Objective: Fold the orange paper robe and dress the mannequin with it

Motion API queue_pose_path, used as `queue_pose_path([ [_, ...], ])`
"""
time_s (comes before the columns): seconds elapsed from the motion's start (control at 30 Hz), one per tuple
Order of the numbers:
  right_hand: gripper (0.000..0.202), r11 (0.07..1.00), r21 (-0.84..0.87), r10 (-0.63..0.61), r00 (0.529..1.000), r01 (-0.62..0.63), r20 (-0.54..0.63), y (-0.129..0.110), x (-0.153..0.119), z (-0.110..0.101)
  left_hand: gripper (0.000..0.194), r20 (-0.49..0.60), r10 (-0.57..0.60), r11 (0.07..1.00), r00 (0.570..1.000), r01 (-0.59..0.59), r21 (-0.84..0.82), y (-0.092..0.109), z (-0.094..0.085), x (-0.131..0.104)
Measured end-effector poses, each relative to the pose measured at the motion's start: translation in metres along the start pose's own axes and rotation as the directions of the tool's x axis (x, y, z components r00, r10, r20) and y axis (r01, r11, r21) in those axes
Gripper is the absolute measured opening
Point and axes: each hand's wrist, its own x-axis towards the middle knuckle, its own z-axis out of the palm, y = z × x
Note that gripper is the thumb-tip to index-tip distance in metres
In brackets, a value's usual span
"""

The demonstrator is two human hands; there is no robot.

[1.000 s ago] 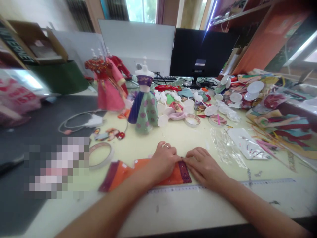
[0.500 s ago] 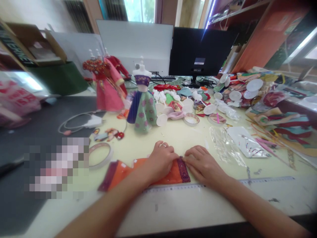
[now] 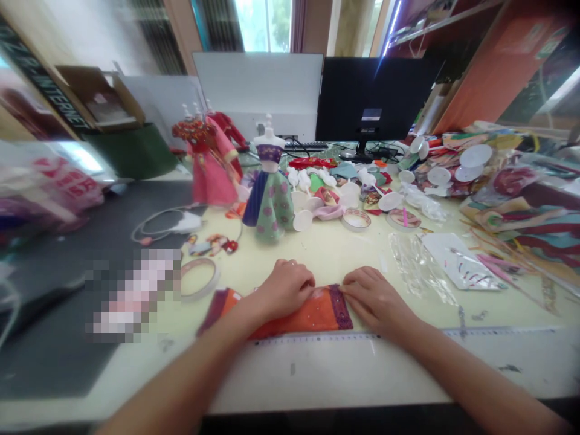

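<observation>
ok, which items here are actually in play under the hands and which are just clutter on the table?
In play:
left hand, pressing on the orange fabric piece
right hand, at its purple trim edge
ruler, along the fabric's near edge

Lying about:
tape roll
dressed mannequin
pink-robed mannequin
clear plastic bags
monitor

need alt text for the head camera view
Two bare hands, left hand and right hand, press flat on an orange fabric piece beside a ruler on a cluttered craft table, with a small dress mannequin behind.
</observation>
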Motion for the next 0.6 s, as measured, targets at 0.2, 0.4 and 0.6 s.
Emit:
queue_pose_path([
  [0.2,0.021,1.0,0.015,0.002,1.0,-0.002,-0.001,0.0,-0.001,0.001,0.016,0.009,-0.024,0.999,1.0,0.023,0.032,0.006,0.002,-0.001],
  [0.4,0.021,1.0,0.02,0.012,1.0,-0.012,0.005,0.0,-0.001,0.001,0.013,-0.039,-0.054,0.999,0.998,0.054,0.008,0.006,0.007,-0.004],
  [0.6,0.02,1.0,0.017,0.021,1.0,-0.021,0.005,0.0,-0.001,0.0,0.011,-0.105,-0.063,0.998,0.992,0.06,-0.033,0.003,0.016,-0.006],
])
